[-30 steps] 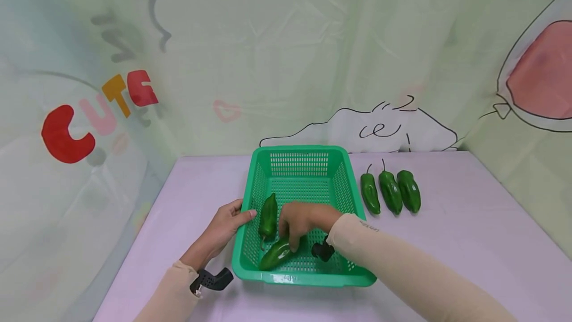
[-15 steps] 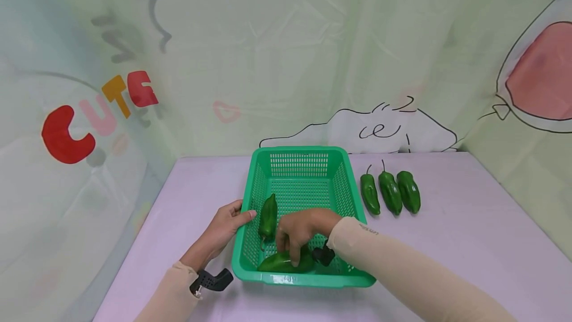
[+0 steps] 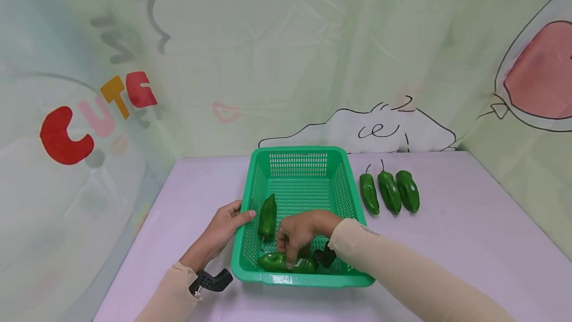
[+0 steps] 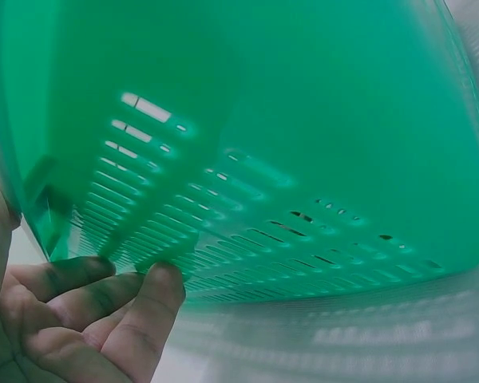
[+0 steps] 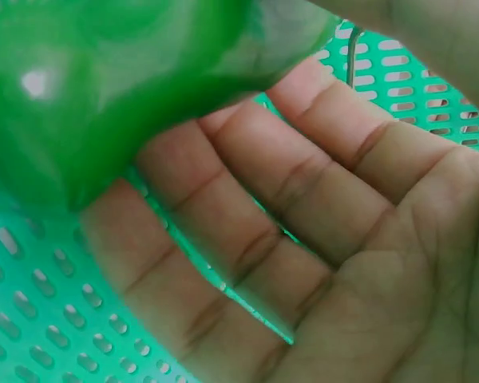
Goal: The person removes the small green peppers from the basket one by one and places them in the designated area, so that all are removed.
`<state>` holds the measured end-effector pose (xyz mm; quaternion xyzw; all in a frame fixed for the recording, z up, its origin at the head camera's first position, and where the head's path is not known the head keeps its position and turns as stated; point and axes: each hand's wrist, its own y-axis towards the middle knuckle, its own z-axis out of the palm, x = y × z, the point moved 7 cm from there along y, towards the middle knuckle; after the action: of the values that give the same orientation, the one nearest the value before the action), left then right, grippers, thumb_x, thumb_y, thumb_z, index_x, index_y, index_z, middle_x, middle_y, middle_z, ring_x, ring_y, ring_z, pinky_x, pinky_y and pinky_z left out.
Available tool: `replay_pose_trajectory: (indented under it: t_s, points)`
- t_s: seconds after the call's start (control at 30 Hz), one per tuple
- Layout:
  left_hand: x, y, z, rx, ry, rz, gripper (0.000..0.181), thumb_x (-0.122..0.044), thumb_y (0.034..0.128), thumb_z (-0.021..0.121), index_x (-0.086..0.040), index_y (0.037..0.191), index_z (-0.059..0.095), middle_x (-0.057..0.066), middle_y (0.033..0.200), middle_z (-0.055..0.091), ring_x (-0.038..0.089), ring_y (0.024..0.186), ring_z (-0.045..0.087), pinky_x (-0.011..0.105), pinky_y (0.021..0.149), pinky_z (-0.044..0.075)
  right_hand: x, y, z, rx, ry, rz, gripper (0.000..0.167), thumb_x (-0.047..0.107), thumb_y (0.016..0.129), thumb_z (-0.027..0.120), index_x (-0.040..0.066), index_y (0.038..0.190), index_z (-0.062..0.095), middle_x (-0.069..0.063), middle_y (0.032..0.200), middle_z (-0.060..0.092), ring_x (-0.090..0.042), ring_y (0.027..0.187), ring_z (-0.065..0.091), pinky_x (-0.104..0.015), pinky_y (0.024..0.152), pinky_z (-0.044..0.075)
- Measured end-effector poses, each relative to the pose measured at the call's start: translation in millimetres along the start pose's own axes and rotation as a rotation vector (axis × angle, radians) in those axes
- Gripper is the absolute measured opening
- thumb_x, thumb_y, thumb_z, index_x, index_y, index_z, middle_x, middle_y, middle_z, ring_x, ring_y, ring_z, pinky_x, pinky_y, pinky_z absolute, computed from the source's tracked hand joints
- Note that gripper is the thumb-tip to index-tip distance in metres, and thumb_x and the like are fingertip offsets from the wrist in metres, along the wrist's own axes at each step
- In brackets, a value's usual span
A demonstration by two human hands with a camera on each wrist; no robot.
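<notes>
A green plastic basket [image 3: 297, 148] with slotted walls stands on the table. My left hand [image 3: 227, 225] holds its left wall, thumb over the rim and fingertips [image 4: 161, 287] against the outside. Inside the basket, my right hand [image 3: 298, 235] grips a glossy green pepper [image 3: 272, 261] lying crosswise along the near wall. Up close in the right wrist view, the fingers curl behind that pepper [image 5: 120, 88], and part of the thumb shows at upper right. A second green pepper [image 3: 267, 217] lies lengthwise by the basket's left wall, just left of my right hand.
Three green peppers [image 3: 390, 193] lie side by side on the pale purple table [image 3: 464, 242], right of the basket. A printed cloth backdrop [image 3: 295, 63] rises behind the table and along both sides.
My right hand has shifted slightly toward the near wall. The pepper in it has turned from slanting to lying nearly parallel with that wall. My left hand stays on the basket.
</notes>
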<state>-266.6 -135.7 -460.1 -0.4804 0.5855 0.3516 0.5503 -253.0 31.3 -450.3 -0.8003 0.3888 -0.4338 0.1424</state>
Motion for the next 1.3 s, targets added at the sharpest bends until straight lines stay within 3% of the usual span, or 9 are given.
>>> replay_pose_trajectory:
  t_s: [0.23, 0.47, 0.9, 1.3]
  points:
    - [0.1, 0.1, 0.3, 0.006, 0.001, 0.004, 0.055, -0.023, 0.1045, 0.063, 0.004, 0.15, 0.048, 0.024, 0.135, 0.066, 0.033, 0.117, 0.07, 0.039, 0.095, 0.06, -0.3, -0.9, 1.4, 0.023, 0.088, -0.035, 0.019, 0.009, 0.082, 0.087, 0.018, 0.092, 0.074, 0.007, 0.083, 0.073, -0.005, 0.076, 0.062, -0.025, 0.067, 0.054]
    - [-0.2, 0.4, 0.8, 0.003, 0.002, 0.001, 0.055, -0.023, 0.1043, 0.064, 0.004, 0.15, 0.049, 0.024, 0.135, 0.066, 0.033, 0.116, 0.071, 0.039, 0.093, 0.061, 0.4, -5.8, -3.8, 0.033, 0.169, -0.087, 0.021, 0.006, 0.084, 0.085, 0.016, 0.1, 0.075, 0.003, 0.089, 0.076, -0.008, 0.082, 0.066, -0.028, 0.069, 0.056]
    - [-0.7, 0.1, 0.9, 0.0, 0.011, 0.004, 0.057, -0.024, 0.1047, 0.063, 0.003, 0.152, 0.046, 0.025, 0.137, 0.065, 0.034, 0.118, 0.07, 0.039, 0.094, 0.061, -14.0, -39.5, -34.1, -0.089, 0.334, -0.122, 0.026, 0.004, 0.085, 0.081, 0.007, 0.109, 0.073, -0.004, 0.089, 0.076, -0.011, 0.077, 0.064, -0.028, 0.066, 0.055]
    - [-2.6, -2.1, 0.9, -0.006, 0.016, 0.002, 0.055, -0.023, 0.1047, 0.063, 0.004, 0.15, 0.048, 0.024, 0.135, 0.066, 0.034, 0.117, 0.07, 0.039, 0.094, 0.061, -35.5, -67.4, -57.4, -0.273, 0.496, -0.099, 0.032, 0.009, 0.088, 0.081, 0.001, 0.117, 0.069, -0.005, 0.092, 0.071, -0.017, 0.08, 0.063, -0.032, 0.068, 0.056]
